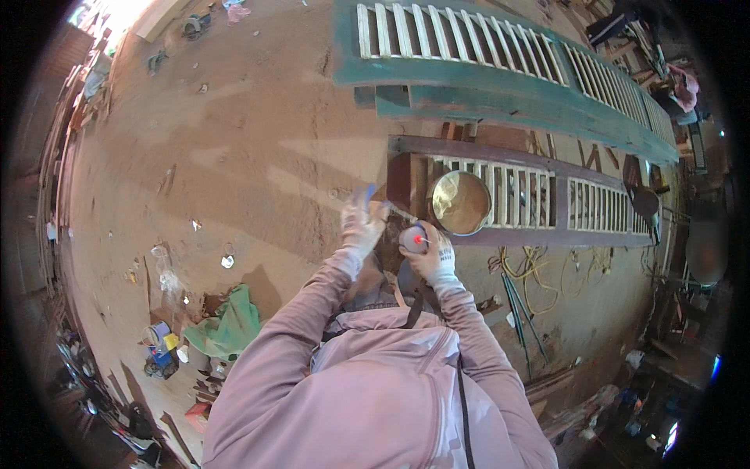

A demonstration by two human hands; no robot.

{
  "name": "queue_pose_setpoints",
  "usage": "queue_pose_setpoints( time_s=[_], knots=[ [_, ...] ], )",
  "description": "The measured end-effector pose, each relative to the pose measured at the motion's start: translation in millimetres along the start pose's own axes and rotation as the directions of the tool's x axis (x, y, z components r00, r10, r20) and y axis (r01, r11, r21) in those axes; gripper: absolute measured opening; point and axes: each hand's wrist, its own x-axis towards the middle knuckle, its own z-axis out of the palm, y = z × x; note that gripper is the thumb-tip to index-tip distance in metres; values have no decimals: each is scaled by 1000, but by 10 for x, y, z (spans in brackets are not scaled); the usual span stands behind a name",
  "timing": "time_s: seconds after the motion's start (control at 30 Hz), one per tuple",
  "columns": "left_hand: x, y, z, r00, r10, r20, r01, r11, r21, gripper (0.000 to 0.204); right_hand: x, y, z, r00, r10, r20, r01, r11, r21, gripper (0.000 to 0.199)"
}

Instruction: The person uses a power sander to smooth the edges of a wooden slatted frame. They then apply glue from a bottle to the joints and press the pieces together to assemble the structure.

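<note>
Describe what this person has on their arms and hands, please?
Both arms are covered by long, loose sleeves of a dusty pink hooded top. The left hand and the right hand each wear a light, whitish work glove with small dark speckles. A thin dark strap runs down the chest.

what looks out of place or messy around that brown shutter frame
A round metal bowl sits right on the brown louvered frame's slats. A green cloth lies crumpled on the dirt floor among scattered litter.
</note>
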Motion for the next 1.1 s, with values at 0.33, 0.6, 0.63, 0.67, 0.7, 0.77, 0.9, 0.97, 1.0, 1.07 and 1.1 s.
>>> queue_pose_setpoints(
  time_s=[0.33,0.6,0.63,0.67,0.7,0.77,0.9,0.97,1.0,1.07,1.1],
  knots=[
    [724,1113,979,905,149,399,-327,843,427,63,-193,485,-784,999,-29,31,29,999,-25,76],
    [676,1434,1389,946,-153,285,-6,873,488,65,-469,1120,-1130,993,96,-64,-89,990,105,78],
    [677,1505,1340,919,-65,388,-167,829,534,61,-504,1207,-1177,992,106,-72,-100,991,87,75],
    [623,1537,1295,869,5,495,-320,769,554,57,-543,1248,-1203,991,122,-58,-117,989,88,75],
    [579,1568,1294,892,12,452,-290,783,551,54,-534,1288,-1240,990,132,-42,-128,988,86,74],
    [541,1497,1331,927,36,374,-256,790,558,54,-518,1346,-1298,994,111,-14,-109,991,81,73],
    [552,1468,1453,937,168,307,-328,725,606,61,-501,1414,-1429,998,65,0,-65,995,74,72],
    [573,1507,1457,925,170,339,-361,665,653,57,-500,1414,-1444,995,97,8,-97,992,83,72],
    [600,1490,1480,921,159,355,-364,676,641,56,-495,1410,-1458,993,121,9,-121,989,90,72],
    [669,1437,1502,909,142,391,-373,696,614,54,-494,1427,-1438,989,150,-8,-148,981,122,72],
    [694,1453,1462,913,164,374,-369,724,583,54,-502,1446,-1404,987,158,-29,-152,978,143,72]
  ],
)
